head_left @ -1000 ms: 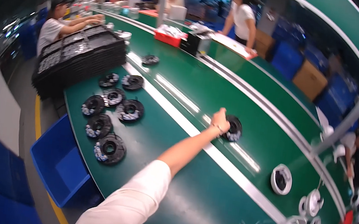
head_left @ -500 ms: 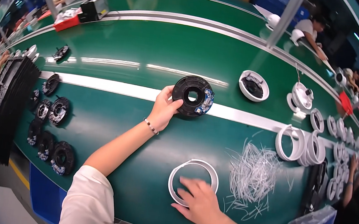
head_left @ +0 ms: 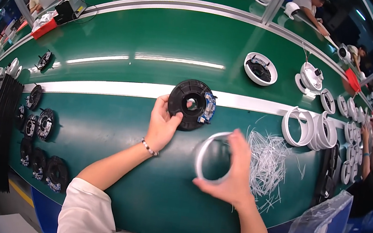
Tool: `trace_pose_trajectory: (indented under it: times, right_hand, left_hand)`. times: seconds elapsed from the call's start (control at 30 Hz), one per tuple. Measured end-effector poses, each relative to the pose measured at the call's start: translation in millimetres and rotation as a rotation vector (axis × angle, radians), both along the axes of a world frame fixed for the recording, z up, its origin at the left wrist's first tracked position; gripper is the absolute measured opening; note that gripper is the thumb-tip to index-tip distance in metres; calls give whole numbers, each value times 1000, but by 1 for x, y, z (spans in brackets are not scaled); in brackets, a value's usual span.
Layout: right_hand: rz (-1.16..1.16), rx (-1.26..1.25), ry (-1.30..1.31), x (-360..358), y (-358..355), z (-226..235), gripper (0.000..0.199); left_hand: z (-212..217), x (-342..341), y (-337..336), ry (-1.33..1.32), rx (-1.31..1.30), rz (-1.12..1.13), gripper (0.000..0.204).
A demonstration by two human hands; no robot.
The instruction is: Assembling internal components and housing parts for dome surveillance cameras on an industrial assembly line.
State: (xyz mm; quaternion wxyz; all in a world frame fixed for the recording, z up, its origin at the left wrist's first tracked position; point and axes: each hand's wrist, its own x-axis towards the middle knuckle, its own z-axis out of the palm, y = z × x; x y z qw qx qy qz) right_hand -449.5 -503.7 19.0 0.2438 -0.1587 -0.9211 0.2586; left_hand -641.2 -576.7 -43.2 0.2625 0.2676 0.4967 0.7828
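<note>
My left hand (head_left: 163, 122) grips a round black disc (head_left: 180, 108) by its left side, thumb on its face. The disc has a hole in the middle and a blue circuit board (head_left: 208, 108) along its right side. To the right and nearer to me, my right hand (head_left: 237, 170) is closed around a white plastic ring (head_left: 200, 158), which is raised off the table, tilted and blurred by motion. Disc and ring are apart. Beside the right hand lies a heap of thin white strips (head_left: 267, 162).
Several similar black discs (head_left: 45, 124) lie at the left, near a black rack (head_left: 1, 125). White rings (head_left: 299, 126) stand at the right. A white bowl-shaped housing (head_left: 261, 69) sits beyond the white strip. Other people work at the edges, and a clear plastic bag (head_left: 317, 232) hangs lower right.
My right hand has taken hold of the white ring, lifted it off the table and turned it toward the disc. The left hand still holds the disc. The whole view has shifted slightly.
</note>
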Motion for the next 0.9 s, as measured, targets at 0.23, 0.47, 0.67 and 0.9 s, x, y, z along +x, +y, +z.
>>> trace_pose_trajectory:
  times: [0.23,0.47,0.67,0.9]
  right_hand:
    - [-90,-1017,486,1,7,-9,94]
    - [48,-715,391,5,2,-19,104]
    - [35,-544,257,4,-9,-9,113]
    - [75,-437,117,5,-14,-1,116]
  left_hand:
    - [8,73,-5,-45,20,-292,53]
    - [31,60,-28,-324,-124,-1030,89]
    - [33,63,-23,-808,-68,-873,59]
    - [35,60,-14,-753,-119,-762,64]
